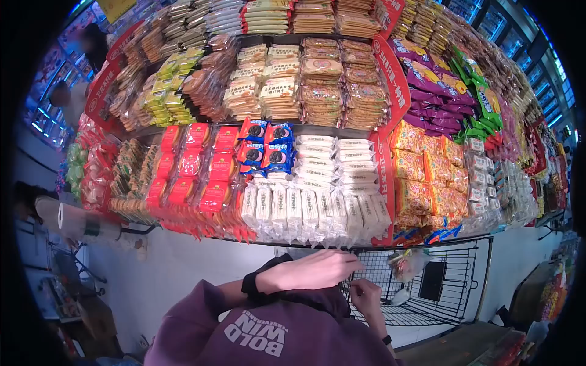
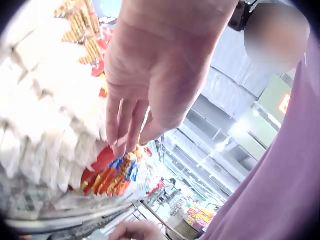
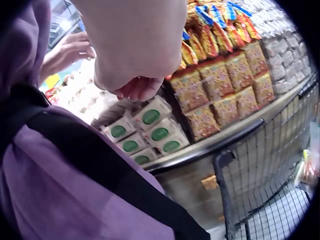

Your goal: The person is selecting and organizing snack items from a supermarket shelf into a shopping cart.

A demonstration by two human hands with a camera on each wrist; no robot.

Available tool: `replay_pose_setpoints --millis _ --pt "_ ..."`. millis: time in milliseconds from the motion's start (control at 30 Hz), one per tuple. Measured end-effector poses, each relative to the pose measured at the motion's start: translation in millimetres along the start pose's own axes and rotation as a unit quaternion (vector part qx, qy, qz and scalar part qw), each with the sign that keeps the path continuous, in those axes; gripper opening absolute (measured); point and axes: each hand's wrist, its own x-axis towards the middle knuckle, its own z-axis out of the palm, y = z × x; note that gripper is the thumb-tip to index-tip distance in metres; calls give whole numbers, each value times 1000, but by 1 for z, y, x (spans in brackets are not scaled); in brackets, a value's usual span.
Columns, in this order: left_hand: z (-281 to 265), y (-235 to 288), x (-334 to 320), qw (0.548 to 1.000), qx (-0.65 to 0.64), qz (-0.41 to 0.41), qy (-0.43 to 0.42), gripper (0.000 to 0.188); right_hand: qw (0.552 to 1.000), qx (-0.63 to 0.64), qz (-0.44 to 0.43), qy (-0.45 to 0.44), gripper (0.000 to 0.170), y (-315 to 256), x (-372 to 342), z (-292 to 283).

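My left hand (image 1: 320, 269) reaches across my body just below the front of the snack display, palm facing its wrist camera. Its fingers (image 2: 120, 125) are fairly straight and hold nothing. White wrapped packs (image 1: 317, 210) stand in rows nearest to it. My right hand (image 1: 367, 297) is lower and to the right, overlapping the shopping cart (image 1: 455, 314) in the head view. Loosely curled fingers (image 3: 137, 90) show on it in the right wrist view, with nothing visible in them. Past that hand are white packs with green oval labels (image 3: 160, 133) and orange snack bags (image 3: 202, 122).
Red round packs (image 1: 217, 195) and blue cookie packs (image 1: 278, 155) sit left of the white ones. Purple bags (image 1: 436, 91) lie on the right. The cart carries a clear bagged item (image 1: 408, 266). A roll of plastic bags (image 1: 85, 221) stands at left. People are at far left.
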Motion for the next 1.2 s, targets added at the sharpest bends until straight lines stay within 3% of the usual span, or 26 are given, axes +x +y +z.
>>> replay_pose_setpoints --millis 100,233,367,433,533,567,633,667,800,900,1000,1100,1200 --pt "-60 7 -1 988 110 -38 105 26 999 -13 31 -4 8 32 -14 2" --pt "-166 -6 -11 925 255 -155 237 25 998 -1 64 -8 8 53 -24 10" --pt "-257 -70 -31 860 417 -234 179 36 998 -4 57 -17 9 52 -21 15" --pt "-288 -121 -43 849 475 -188 138 48 998 -14 53 -30 10 50 -16 14" --pt "-309 -133 -28 859 412 -294 77 64 998 -18 45 -27 10 45 -14 9" --pt "-318 -153 -28 858 422 -289 51 68 998 -20 49 -28 11 45 -14 8" --pt "-318 -146 -16 841 396 -366 50 75 998 -23 58 -29 11 48 -16 5" --pt "-328 -171 -21 838 418 -348 36 82 998 -21 58 -12 12 48 -18 5" --pt "-333 -173 -13 838 409 -358 42 88 996 -21 87 12 12 47 -23 4" --pt "-339 -182 -23 853 431 -287 64 86 995 -25 91 21 11 45 -24 7" --pt "-348 -183 -25 856 434 -277 54 84 997 -38 67 18 7 46 -22 10" --pt "-342 -179 -31 868 446 -198 88 74 996 -45 79 0 6 41 -15 10" --pt "-335 -170 -23 874 404 -258 82 72 996 -52 74 -4 6 45 -7 11"
